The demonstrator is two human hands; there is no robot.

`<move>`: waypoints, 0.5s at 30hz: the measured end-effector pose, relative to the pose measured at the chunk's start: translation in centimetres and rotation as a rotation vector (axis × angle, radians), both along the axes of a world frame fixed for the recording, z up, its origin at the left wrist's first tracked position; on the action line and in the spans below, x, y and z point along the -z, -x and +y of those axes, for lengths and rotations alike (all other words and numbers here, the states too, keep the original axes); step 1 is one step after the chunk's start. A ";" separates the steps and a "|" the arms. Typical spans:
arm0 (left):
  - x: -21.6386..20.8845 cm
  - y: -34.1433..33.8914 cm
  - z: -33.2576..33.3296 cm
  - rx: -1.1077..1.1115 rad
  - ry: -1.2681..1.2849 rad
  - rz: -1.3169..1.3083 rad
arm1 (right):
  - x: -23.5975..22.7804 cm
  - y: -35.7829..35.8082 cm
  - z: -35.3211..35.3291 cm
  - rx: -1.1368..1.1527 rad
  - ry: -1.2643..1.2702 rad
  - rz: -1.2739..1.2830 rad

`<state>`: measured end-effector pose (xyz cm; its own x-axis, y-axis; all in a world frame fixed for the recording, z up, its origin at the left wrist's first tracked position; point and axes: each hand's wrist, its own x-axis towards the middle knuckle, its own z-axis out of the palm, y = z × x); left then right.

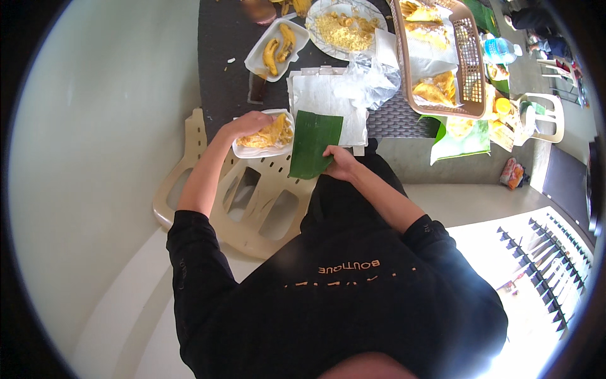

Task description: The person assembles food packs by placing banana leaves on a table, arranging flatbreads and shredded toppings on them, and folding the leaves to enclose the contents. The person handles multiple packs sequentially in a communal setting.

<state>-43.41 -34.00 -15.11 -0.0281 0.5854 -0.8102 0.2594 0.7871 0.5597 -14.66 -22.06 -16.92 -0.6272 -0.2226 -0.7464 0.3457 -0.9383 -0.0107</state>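
My left hand (249,124) reaches over a small white foam tray (255,152) near the table's front edge. Its fingers curl down onto a golden-yellow fried food piece (273,134) in that tray; the fingertips are partly hidden. A cut piece of green banana leaf (314,142) hangs upright just right of the tray. My right hand (341,163) pinches the leaf's lower right edge, thumb on the near face. Behind the leaf lies white paper (315,91), with a crumpled clear plastic bag (374,82) on its right part.
Farther back are a foam tray with bananas (271,54) and a patterned plate (317,43) of yellow crumbs. A brown basket (409,63) of fried food stands at right, near a water bottle (500,49). A beige plastic chair (246,224) sits below the table's edge.
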 end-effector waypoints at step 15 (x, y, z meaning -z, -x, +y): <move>-0.9 1.6 -1.4 -0.476 0.088 -0.130 | -4.0 4.4 7.9 -0.192 -0.768 -0.127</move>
